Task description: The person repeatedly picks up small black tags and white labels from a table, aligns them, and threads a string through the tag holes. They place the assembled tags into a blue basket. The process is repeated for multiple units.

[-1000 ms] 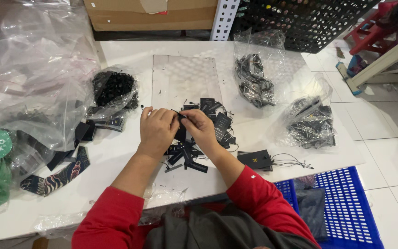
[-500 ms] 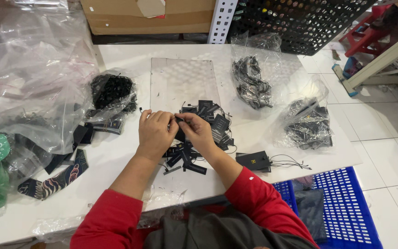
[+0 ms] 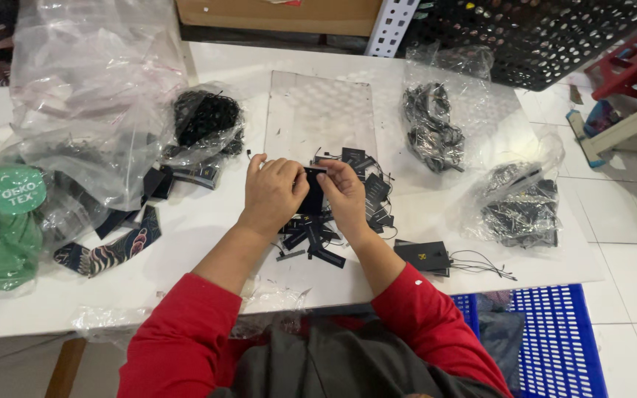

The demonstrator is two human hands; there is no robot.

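While both hands meet over the white desk [image 3: 186, 243], a small flat black card tag [image 3: 312, 193] is pinched upright between left hand [image 3: 273, 193] and right hand [image 3: 346, 197], directly above the loose heap of black tags [image 3: 317, 242].

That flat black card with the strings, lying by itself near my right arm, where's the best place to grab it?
Probably pinch the black card by its left short edge, coming from the left hand's side: it lies flat on the white table, and its thin strings trail off to the right, so that end stays clear of them.
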